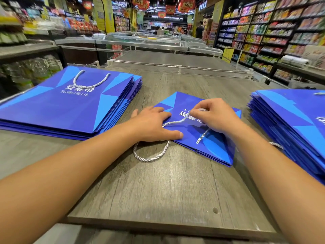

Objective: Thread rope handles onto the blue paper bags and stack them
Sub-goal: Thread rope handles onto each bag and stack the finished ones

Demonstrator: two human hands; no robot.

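Landmark: the single blue bag (198, 131) lying flat at mid-table (158, 191), mouth edge toward the person. Far left of that bag: a stack of finished bags (70, 104), lying flat, top one showing a white rope handle (90, 81) looped over its printed face. Just left of the bag, left hand (153, 124) lies palm-down on its near-left corner, fingers spread nearly straight and pressing the paper, thumb tip at the mouth edge; it grips nothing. From under that hand a lower rope loop (151, 155) hangs off the bag's near edge onto the table. On the bag's face, an upper rope (175, 122) runs from beside the left hand up to the right hand (212, 117). Right hand hovers over the bag's middle, fingers curled, thumb and fingertips pinching that rope; its other end (203, 136) lies on the paper under the wrist. Right of the bag, well apart: a second stack of blue bags (290, 124), partly out of frame.
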